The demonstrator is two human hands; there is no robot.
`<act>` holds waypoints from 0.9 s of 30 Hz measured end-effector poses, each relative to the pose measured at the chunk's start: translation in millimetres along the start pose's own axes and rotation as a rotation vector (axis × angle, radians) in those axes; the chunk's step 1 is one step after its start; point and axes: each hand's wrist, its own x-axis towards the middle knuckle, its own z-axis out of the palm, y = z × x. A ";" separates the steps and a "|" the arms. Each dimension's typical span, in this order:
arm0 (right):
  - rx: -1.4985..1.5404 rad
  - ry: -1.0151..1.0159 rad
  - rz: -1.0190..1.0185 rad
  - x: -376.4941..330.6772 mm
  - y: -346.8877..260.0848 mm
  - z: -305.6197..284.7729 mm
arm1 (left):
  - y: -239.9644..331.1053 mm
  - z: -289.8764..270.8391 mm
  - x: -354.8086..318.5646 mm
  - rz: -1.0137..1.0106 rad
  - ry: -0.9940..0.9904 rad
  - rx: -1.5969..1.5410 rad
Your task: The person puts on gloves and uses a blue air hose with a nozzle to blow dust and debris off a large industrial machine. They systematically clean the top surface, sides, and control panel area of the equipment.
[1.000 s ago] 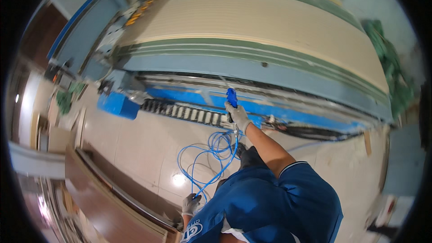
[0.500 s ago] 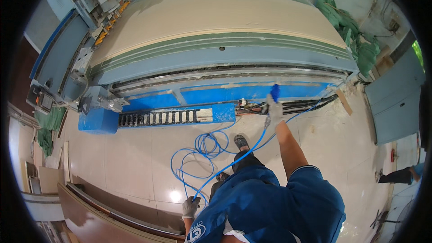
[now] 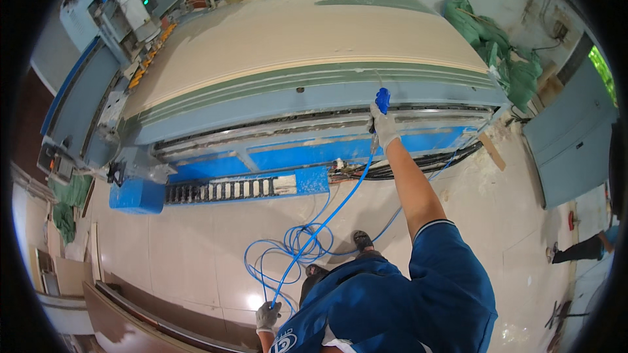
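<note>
My gloved right hand (image 3: 384, 128) is wrapped round a blue air blow gun (image 3: 383, 99), held out over the near edge of a large machine table. Its thin nozzle seems to point away toward the table top. From below the gun a blue air hose (image 3: 345, 201) runs down to my gloved left hand (image 3: 267, 317), low by my left side, with its fingers closed on the hose. Loose coils of hose (image 3: 302, 243) lie on the floor by my feet. A board (image 3: 314, 36) on the table carries pale dust; green slotted strips (image 3: 307, 80) run along its near side.
A blue cable-chain tray (image 3: 311, 182) and black cables (image 3: 405, 167) run along the machine's base. The machine's gantry (image 3: 85, 101) stands at the left. Green sheeting (image 3: 487, 39) and a grey cabinet (image 3: 570, 134) are at the right. Another person's leg (image 3: 577, 250) shows at the far right.
My right hand has moved the blow gun forward, from beside the machine's blue side up to the table edge. My left hand keeps hold of the hose. The view has shifted slightly.
</note>
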 end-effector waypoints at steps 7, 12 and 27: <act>-0.041 0.283 0.033 104.1 -35.6 -97.3 | 58.2 28.2 -3.5 0.045 0.020 -0.052; -0.099 0.442 0.021 164.2 -43.1 -187.5 | 111.5 57.0 -2.6 0.041 0.025 -0.048; -0.208 0.509 -0.010 267.8 -77.4 -341.0 | 220.3 126.6 -5.0 0.141 0.007 0.140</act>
